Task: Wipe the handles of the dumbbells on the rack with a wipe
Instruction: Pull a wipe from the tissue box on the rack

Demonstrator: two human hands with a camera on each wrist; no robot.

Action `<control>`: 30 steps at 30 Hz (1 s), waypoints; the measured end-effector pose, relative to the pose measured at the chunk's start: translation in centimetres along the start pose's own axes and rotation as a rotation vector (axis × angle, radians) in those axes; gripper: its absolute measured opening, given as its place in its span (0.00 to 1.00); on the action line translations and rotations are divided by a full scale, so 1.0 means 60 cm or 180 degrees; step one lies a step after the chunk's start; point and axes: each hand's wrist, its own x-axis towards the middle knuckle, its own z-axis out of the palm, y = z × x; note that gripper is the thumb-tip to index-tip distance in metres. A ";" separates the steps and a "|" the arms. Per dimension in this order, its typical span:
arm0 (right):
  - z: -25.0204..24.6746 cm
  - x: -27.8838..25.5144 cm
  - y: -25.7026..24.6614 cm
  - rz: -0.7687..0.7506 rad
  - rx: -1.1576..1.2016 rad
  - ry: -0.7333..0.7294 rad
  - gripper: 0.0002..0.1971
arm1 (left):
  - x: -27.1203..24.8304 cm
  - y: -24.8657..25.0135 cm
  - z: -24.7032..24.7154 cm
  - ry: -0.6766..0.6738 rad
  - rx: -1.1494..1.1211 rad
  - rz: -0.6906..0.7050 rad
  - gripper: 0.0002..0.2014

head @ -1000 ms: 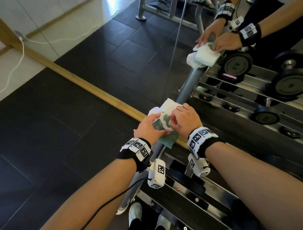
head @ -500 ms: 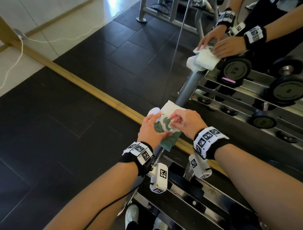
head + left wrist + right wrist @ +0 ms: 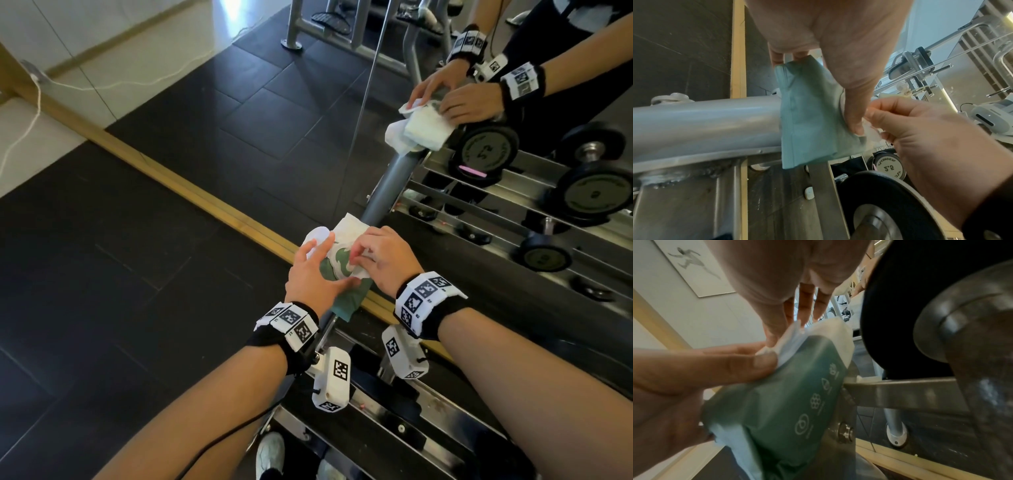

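- The left hand (image 3: 313, 277) grips a green and white wipe pack (image 3: 337, 274), thumb laid across its front and fingers behind it.
- The right hand (image 3: 383, 262) pinches a white wipe (image 3: 781, 344) at the pack's opening, between thumb and fingertips (image 3: 872, 113).
- The 2 hands are together, touching across the pack, just above the grey rack tube (image 3: 705, 120).
- The pack rests against the top end of that tube, at the left end of the dumbbell rack (image 3: 455, 407).
- The wipe is only partly out; its free edge shows at the mouth of the pack in the right wrist view.
- A black dumbbell (image 3: 890, 203) sits on the rack just below the hands; its handle is not yet wiped.
- A mirror behind the rack repeats the hands, the pack and more dumbbells.
- Risk, as a judgement: the thin sheet could tear, or drag several sheets out at once, if the pull is sharp while the left hand squeezes near the opening.
- The pack could also slip off the round tube if the left hand's grip loosens.
- Compared with 1 second ago, the right hand has uncurled from a fist on top of the pack into a pinch at the opening.
- The left thumb now lies lower across the pack, and more of the green print shows.
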 end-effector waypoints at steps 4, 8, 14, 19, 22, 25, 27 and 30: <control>-0.020 -0.002 -0.019 -0.0058 0.0199 -0.0012 0.03 | 0.001 0.007 -0.001 0.0035 0.0003 -0.0051 0.47; -0.079 -0.013 -0.026 0.0384 0.1442 0.1083 0.08 | 0.005 0.014 -0.008 -0.0062 0.0129 -0.0064 0.49; -0.176 -0.064 -0.011 0.0319 0.1705 0.2687 0.04 | 0.006 0.031 -0.025 -0.0312 0.0850 -0.0184 0.49; -0.204 -0.123 -0.015 0.0391 0.1393 0.1819 0.04 | -0.002 0.089 -0.058 -0.0405 0.1572 -0.0082 0.52; -0.201 -0.166 -0.021 0.0437 0.1408 0.1724 0.03 | -0.033 0.135 -0.064 -0.0534 0.0939 0.0418 0.46; -0.200 -0.206 -0.035 0.0592 0.1529 0.1755 0.02 | -0.090 0.184 -0.051 -0.1202 0.0410 0.0881 0.36; -0.198 -0.232 -0.042 0.0717 0.1589 0.1711 0.03 | -0.126 0.207 -0.030 -0.1468 0.0213 0.0967 0.22; -0.194 -0.267 -0.050 0.0845 0.1629 0.1717 0.03 | -0.162 0.224 0.006 -0.1333 -0.0374 0.0721 0.10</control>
